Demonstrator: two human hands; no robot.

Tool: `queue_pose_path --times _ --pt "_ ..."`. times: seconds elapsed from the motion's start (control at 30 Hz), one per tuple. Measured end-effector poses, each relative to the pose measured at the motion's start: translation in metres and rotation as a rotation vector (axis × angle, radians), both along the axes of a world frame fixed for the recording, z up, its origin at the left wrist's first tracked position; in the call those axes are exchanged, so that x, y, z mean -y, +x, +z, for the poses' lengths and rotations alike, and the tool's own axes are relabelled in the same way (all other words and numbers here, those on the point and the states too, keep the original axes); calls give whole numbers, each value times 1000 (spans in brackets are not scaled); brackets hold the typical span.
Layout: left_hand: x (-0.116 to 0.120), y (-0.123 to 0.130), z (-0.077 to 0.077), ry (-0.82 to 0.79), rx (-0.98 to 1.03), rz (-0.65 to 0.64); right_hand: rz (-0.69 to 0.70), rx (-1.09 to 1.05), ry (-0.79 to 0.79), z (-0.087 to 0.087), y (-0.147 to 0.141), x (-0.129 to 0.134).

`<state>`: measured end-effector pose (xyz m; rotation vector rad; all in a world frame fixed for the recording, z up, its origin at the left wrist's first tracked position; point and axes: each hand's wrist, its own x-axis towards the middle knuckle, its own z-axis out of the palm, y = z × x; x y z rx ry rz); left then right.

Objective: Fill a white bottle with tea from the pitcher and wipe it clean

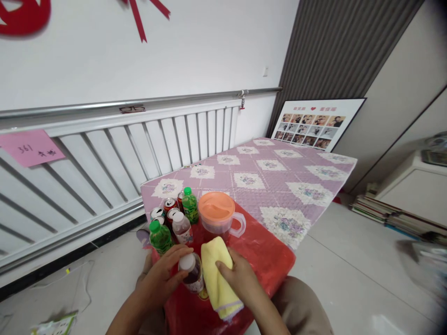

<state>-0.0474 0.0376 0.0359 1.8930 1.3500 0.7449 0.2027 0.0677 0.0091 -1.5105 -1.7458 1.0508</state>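
My left hand (164, 274) has its thumb and fingers around the upper part of a bottle of dark drink (195, 278) with a white cap. In my right hand (240, 274) is a folded yellow cloth (216, 274), touching or very near that bottle's right side. Behind the cloth stands a clear plastic jug (213, 228) with an orange lid and a handle on its right. A white-capped bottle with a pale label (182, 229), two green bottles (190, 207) (160, 238) and several open drink cans (171, 204) are grouped at the left.
A shiny red cover (265, 251) lies under the bottles and jug, between my knees. Beyond it, a lilac flowered cloth (251, 195) covers a surface. A white radiator (181, 135) runs along the left wall. A photo board (314, 123) leans at the back; books (370, 209) lie at right.
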Motion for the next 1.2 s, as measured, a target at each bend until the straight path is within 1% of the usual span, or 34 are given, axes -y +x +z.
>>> queue_pose_path --times 0.1,0.17,0.2,0.27,0.37,0.43,0.5,0.53,0.6,0.67,0.73,0.8,0.87,0.93,1.03,1.13,1.2 --pt "-1 2 5 -35 10 -29 -26 -121 6 20 -5 1" --pt "-2 3 9 -44 26 -63 -2 -187 -5 26 -11 1" --pt "-3 3 11 -48 35 -83 13 -202 -10 25 -14 2" --pt "-4 3 13 -59 47 -108 33 -198 -26 19 -18 1" --pt "-6 1 13 -96 27 -85 32 -113 -53 -1 -17 0" --pt "-5 1 10 -117 9 -57 26 -57 -59 -12 -13 -1" --pt "-3 5 5 -110 13 -21 18 -25 -53 -18 -6 -2" --pt "-1 8 2 -87 24 11 12 -23 -47 -18 -3 -2" --pt "3 17 -5 -12 55 122 -9 -51 -29 -13 2 -4" --pt "9 27 -11 54 76 277 -25 -110 -10 -2 4 -6" --pt "14 36 -13 64 61 415 -17 -153 4 13 2 -8" --pt "18 42 -12 60 28 494 10 -155 9 26 -3 -8" --pt "20 45 -9 66 11 523 37 -141 21 34 -10 -8" --pt "19 46 -7 71 20 527 57 -118 33 33 -16 -8" --pt "13 40 -9 77 70 483 73 -59 14 18 -18 -7" --pt "3 28 -9 55 138 334 70 -5 -12 -3 -14 -3" --pt "-2 20 -5 34 156 224 76 14 -16 -12 -10 0"
